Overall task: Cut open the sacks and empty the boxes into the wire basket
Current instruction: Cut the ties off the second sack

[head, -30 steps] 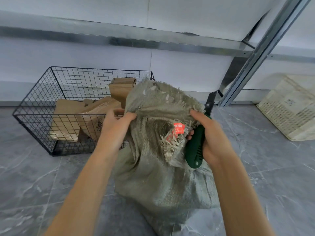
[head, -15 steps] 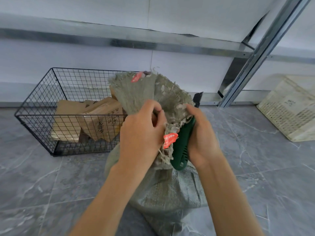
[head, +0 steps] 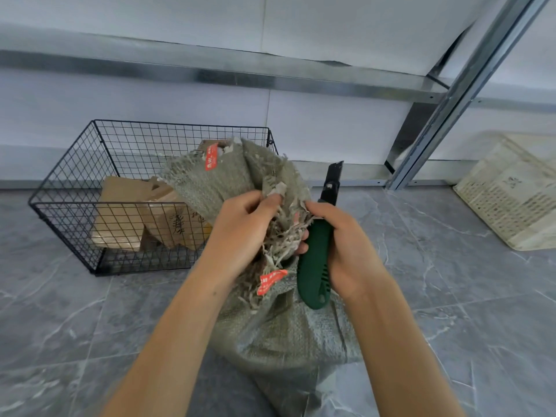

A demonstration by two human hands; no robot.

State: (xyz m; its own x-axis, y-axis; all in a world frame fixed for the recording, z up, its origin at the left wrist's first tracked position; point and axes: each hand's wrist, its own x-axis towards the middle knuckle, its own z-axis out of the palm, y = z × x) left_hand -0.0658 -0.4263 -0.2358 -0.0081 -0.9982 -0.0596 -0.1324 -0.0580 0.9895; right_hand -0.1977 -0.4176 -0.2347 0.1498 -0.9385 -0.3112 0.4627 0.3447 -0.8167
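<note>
On the grey stone-look floor, just beside the wire basket (head: 99, 188), the woven green sack (head: 279, 332) has had its frayed, cut mouth drawn together since a second ago, when both hands spread it wide. The left hand (head: 243, 233) now clenches that fringe, while the right hand (head: 340, 245) pinches its edge, gripping the green utility knife (head: 316, 260) (blade up). Cutting looks finished, tipping next; stiff cardboard boxes (head: 150, 218) already lie in the basket.

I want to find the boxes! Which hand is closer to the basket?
Left. The left hand grips the sack right beside the basket. The right hand, holding the knife, is on the sack's far side.
</note>
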